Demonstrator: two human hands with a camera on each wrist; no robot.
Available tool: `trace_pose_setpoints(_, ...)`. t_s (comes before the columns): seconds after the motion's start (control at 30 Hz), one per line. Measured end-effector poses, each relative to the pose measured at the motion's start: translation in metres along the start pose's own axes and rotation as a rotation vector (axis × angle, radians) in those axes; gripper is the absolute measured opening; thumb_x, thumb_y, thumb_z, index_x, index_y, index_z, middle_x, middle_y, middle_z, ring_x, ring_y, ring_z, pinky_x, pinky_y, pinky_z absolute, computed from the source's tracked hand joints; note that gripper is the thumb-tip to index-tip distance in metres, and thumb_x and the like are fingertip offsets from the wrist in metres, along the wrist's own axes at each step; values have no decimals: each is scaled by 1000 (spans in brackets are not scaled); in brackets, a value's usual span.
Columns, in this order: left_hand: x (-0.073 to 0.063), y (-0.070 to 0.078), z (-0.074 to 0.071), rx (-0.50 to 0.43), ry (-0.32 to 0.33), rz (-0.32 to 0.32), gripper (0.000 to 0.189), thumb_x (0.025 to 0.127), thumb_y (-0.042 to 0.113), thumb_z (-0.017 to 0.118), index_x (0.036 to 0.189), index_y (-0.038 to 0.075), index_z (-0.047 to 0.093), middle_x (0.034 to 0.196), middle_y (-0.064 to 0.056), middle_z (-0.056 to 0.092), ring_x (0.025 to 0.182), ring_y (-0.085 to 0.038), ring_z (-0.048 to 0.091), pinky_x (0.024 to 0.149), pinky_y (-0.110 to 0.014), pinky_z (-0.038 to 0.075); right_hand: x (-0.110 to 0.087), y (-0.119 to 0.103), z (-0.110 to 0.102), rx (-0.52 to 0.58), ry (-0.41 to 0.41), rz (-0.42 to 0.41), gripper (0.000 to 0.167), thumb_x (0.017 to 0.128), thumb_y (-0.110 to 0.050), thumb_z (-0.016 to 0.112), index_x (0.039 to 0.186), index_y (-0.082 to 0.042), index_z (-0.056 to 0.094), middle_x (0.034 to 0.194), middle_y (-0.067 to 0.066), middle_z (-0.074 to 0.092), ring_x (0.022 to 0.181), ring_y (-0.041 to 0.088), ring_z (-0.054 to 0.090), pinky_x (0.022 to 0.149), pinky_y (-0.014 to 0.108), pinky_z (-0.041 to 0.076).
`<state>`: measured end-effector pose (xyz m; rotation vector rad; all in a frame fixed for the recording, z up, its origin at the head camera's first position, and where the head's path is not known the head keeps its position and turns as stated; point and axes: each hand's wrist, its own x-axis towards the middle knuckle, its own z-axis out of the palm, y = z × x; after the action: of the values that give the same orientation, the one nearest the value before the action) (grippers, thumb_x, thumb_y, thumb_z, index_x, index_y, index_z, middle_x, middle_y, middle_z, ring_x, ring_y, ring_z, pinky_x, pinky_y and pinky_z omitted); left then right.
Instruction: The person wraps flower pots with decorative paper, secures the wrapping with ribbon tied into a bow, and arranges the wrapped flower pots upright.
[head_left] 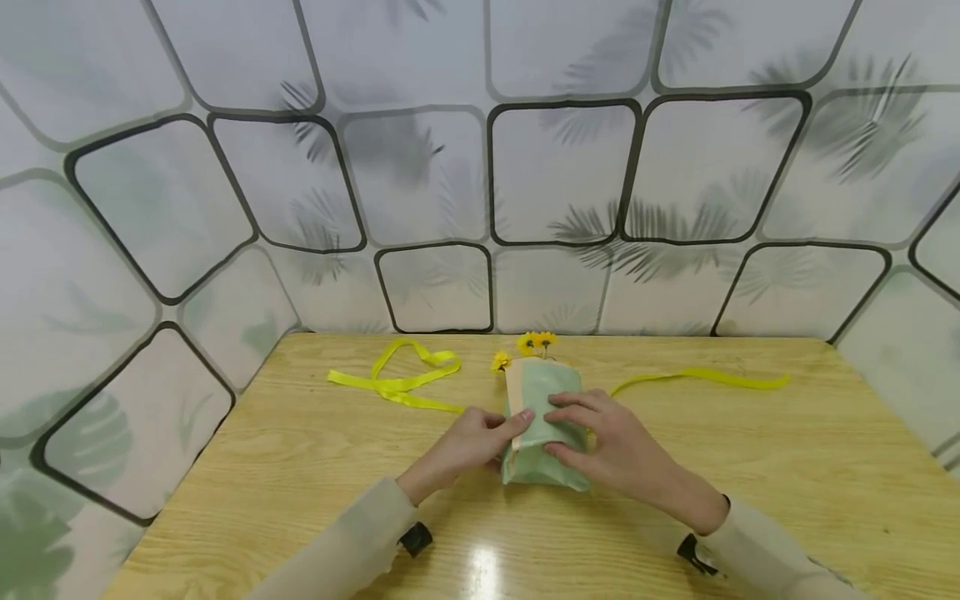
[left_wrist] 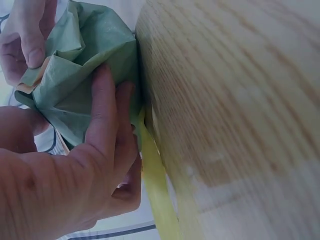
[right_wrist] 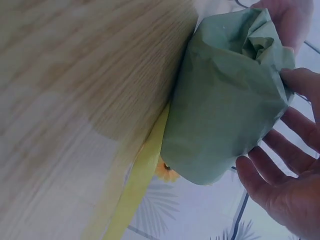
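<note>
A small bouquet wrapped in green paper (head_left: 551,421) lies on the table, with yellow flowers (head_left: 529,342) showing past its far end. My left hand (head_left: 467,443) grips its left side, the thumb on top at the paper's cream edge strip and the fingers along the lower side. On the right, my right hand (head_left: 618,442) touches the wrap with spread, slightly bent fingers. Gathered folds (left_wrist: 75,65) close the near end of the paper in the left wrist view. A yellow ribbon (right_wrist: 135,185) runs beneath the bundle.
On the left, the ribbon's loose length (head_left: 405,386) lies in a loop; its other end (head_left: 720,377) stretches out to the right. The wooden table (head_left: 337,483) meets a patterned cloth backdrop (head_left: 435,287) at the back and both sides.
</note>
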<state>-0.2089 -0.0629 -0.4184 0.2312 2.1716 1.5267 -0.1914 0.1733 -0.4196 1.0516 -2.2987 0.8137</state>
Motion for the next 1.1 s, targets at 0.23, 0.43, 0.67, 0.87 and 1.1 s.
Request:
trace_pose_setpoints(0.23,-2,1,-2,-10,-26,14,60,102,58,55,115,2,73,103,-9,75,84,-14,72,76,-37,63,4,2,2,-22,-24,-56,31,73,-13,92,98,-9,74,124,13,72,121,37,66,96,51,57)
trace_pose_setpoints(0.43,-3,0,-3,3,-37,24,60,102,56,54,116,2,73,103,-9,76,82,-13,72,76,-40,63,4,2,2,-61,-58,-75,32,74,-14,92,99,-10,73,126,13,73,119,37,68,92,50,59)
trace_pose_setpoints(0.67,-1,0,-12,43,-65,27,61,102,58,53,120,2,73,105,-11,77,86,-19,75,76,-39,64,6,1,2,-121,-82,-68,34,78,-15,90,108,-11,74,126,11,73,117,36,70,86,48,61)
trace_pose_setpoints(0.87,5,5,-51,305,64,10,45,105,42,56,122,2,71,108,-13,75,88,-21,74,73,-36,63,6,0,4,-144,-106,-74,42,79,-19,89,118,-10,77,128,12,73,118,35,69,90,47,60)
trace_pose_setpoints(1.1,10,-2,-118,811,415,-17,31,100,13,62,125,-4,69,122,-23,70,103,-34,70,86,-46,59,8,-1,2,-143,-108,-93,42,79,-21,89,117,-8,78,127,14,72,118,35,69,90,46,60)
